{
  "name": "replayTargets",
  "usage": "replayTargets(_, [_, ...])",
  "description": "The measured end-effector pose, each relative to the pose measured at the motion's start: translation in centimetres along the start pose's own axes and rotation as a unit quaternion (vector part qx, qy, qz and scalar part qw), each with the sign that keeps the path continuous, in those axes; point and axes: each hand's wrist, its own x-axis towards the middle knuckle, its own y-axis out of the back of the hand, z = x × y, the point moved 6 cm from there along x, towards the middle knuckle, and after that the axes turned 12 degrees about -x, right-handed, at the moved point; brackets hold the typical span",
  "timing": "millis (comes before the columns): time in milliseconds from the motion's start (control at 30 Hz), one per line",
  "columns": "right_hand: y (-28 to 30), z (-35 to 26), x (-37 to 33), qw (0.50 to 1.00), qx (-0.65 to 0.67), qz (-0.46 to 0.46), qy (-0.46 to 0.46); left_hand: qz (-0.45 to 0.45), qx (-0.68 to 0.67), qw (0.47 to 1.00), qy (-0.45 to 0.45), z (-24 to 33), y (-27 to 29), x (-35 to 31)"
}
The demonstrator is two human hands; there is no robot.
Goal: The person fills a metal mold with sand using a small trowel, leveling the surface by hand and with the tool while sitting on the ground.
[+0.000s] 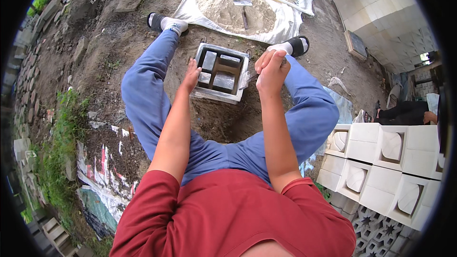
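Observation:
On the ground between my legs sits a square grey metal mould [217,96] with raised blocks and dark gaps inside it. My left hand [192,75] is at the mould's left side, fingers stretched out and holding nothing. Whether it touches the rim, I cannot tell. My right hand [272,70] is closed in a fist just beyond the mould's right side. From it a thin grey blade, like that of a small trowel [246,82], reaches toward the right rim. The fist hides most of its handle.
Ahead, pale sand [214,7] lies heaped on white sacking [188,7], with another trowel [244,16] on it. Pale moulded blocks [364,143] are stacked at right, above patterned openwork blocks [376,228]. Another person's dark-clothed leg [404,113] shows beyond. Stones and grass [64,147] line the left.

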Motion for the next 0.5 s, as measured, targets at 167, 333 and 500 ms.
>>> replayTargets(167, [0.8, 2.4, 0.0, 0.996, 0.073, 0.034, -0.043, -0.036, -0.050, 0.998, 0.021, 0.8, -0.5, -0.5])
replayTargets(333, [-0.2, 3.3, 0.3, 0.996, 0.070, 0.034, -0.046, -0.037, -0.029, 0.995, 0.084, 1.7, 0.7, -0.5])
replayTargets(500, [2.7, 2.0, 1.2, 0.995, 0.073, 0.061, -0.036, 0.013, 0.208, 0.973, 0.099, 4.3, -2.7, -1.8])
